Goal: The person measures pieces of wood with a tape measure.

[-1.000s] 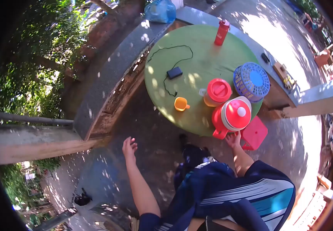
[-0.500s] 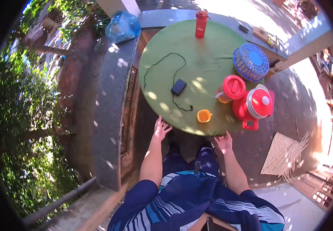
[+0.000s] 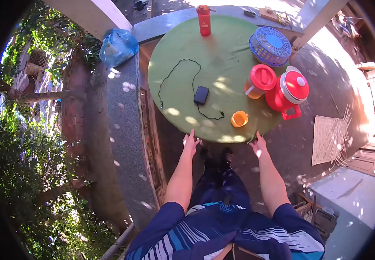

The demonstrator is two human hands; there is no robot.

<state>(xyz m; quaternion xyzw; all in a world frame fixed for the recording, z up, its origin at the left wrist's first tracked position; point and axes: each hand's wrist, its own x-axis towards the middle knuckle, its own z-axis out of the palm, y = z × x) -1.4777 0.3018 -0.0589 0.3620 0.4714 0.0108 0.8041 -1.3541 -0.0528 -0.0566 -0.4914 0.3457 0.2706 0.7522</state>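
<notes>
A green tablecloth covers the round table in front of me. My left hand is at its near edge, thumb and fingers apart, with nothing visible held. Farther right along the same edge, my right hand has its fingertips on the cloth's rim and seems to pinch it. A yellow cup stands on the cloth close to that hand. Behind the cup is a black box-shaped device with a thin black cable looping out on both sides.
On the table are a red-lidded pitcher, a red and white jug, a blue basket and a red bottle. A blue plastic bag sits on the stone ledge at left. Woven matting lies on the floor.
My view has shifted and turned slightly; the table appears higher in it. Both hands appear higher and closer together, still at the cloth's edge. The tabletop items keep their arrangement.
</notes>
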